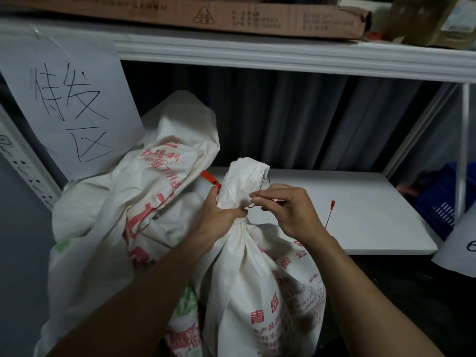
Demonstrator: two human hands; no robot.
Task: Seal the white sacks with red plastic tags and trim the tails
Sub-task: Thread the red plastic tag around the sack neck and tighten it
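A white sack (260, 274) with red print stands in front of me, its neck bunched. My left hand (219, 215) is clenched around that neck, and the flat head of a red plastic tag (210, 178) sticks up past my thumb. My right hand (286, 210) pinches the thin red tail of the tag (258, 193) beside the gathered top. A second white sack (144, 191) leans behind on the left. A spare red tag (330, 213) lies on the shelf to the right.
The white lower shelf board (360, 202) runs behind the sacks, with an upper shelf (257, 55) carrying a flat cardboard box (206, 16) overhead. A handwritten paper sign (67, 104) hangs at left. A blue crate (443, 199) sits at right beyond a metal upright.
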